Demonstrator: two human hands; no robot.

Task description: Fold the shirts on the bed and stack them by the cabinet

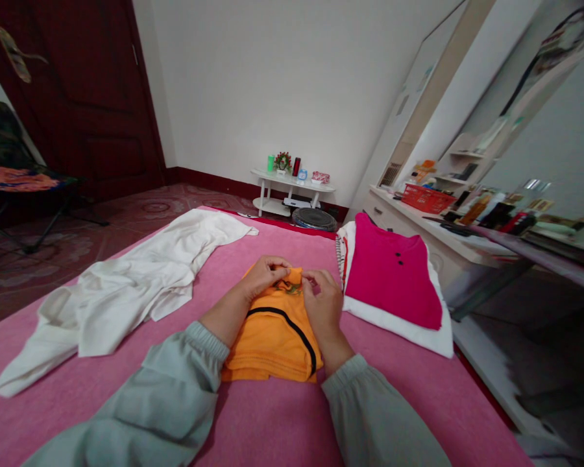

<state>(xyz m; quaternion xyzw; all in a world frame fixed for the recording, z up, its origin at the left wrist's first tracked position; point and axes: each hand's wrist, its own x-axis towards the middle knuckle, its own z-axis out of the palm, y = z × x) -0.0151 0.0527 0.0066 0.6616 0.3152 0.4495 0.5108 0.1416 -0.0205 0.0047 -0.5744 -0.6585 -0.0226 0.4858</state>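
Observation:
In the middle of the pink bed cover (277, 421) lies a folded orange shirt (272, 334) with a curved black stripe and a dark print near its far end. My left hand (267, 275) pinches the far edge of the shirt on its left side. At the right end of that same edge, the thumb and fingers of my right hand (322, 295) are closed on the cloth. A white garment (136, 279) is spread out, rumpled, to the left. On the right sits a pile of folded clothes with a magenta shirt (392, 275) on top and white cloth (403, 331) beneath.
Beyond the bed, a low white stand (292, 183) holds a potted plant and small items. A dresser (428, 227) along the right carries a red basket (427, 198) and several bottles. At the left are a folding chair (24, 178) and a dark red door (78, 97).

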